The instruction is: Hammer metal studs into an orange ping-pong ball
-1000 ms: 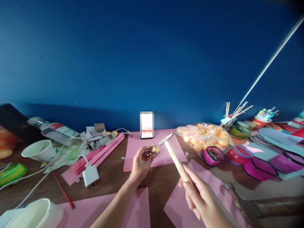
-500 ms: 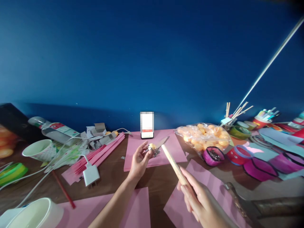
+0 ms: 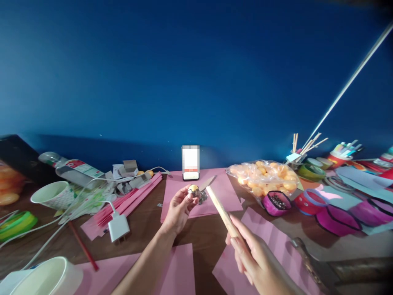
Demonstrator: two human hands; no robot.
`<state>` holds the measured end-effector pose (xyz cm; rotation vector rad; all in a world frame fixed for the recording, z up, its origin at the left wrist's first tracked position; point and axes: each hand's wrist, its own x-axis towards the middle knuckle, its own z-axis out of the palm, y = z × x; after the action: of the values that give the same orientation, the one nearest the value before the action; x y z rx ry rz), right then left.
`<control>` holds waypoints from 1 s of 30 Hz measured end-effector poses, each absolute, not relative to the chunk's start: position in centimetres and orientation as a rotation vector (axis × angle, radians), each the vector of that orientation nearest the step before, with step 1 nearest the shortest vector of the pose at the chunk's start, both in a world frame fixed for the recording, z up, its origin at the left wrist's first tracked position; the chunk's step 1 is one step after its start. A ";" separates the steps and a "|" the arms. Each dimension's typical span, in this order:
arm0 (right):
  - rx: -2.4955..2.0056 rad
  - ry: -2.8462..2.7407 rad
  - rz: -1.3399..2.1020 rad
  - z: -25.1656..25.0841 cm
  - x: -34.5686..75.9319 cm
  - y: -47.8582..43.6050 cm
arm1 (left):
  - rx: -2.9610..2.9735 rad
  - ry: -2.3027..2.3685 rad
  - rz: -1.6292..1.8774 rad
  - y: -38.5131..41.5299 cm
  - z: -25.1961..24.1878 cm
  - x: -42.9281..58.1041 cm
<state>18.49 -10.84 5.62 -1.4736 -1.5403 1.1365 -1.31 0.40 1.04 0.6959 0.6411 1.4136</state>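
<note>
Between the fingertips of my left hand (image 3: pixel 179 207) is a small yellow ball (image 3: pixel 193 189) with silvery dark bits around its lower part. My right hand (image 3: pixel 250 250) is closed around a pale wooden stick (image 3: pixel 222 213), whose far end points up and left toward the ball, a short gap away. A pointed blade-like piece (image 3: pixel 208 182) lies just behind the stick's tip. More dark silvery bits (image 3: pixel 202 198) are on the pink paper (image 3: pixel 215 209) beside my left fingers.
A phone (image 3: pixel 190 164) stands at the wall. Right are a bag of orange balls (image 3: pixel 264 176), a purple bowl of small dark pieces (image 3: pixel 276 203) and a hammer-like tool (image 3: pixel 353 268). Left are a white charger (image 3: pixel 118 226), pink strips (image 3: pixel 123 207), a bottle (image 3: pixel 80 172) and paper cups (image 3: pixel 50 194).
My left hand has shifted slightly left with the yellow ball, which now shows more of its dark lower part. The stick in my right hand has moved slightly left.
</note>
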 end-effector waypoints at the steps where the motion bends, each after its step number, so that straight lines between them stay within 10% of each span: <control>1: -1.464 -1.525 1.142 5.7 18.5 -10.8 | 0.684 0.634 1.412 0.4 1.0 -1.3; 30: -1.381 -1.447 1.285 7.7 18.4 -10.4 | 0.652 0.516 1.267 0.0 1.5 -1.8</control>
<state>18.39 -10.43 7.74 -1.3812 -1.4472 1.2853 -1.75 0.02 1.53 0.6515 0.5158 1.2673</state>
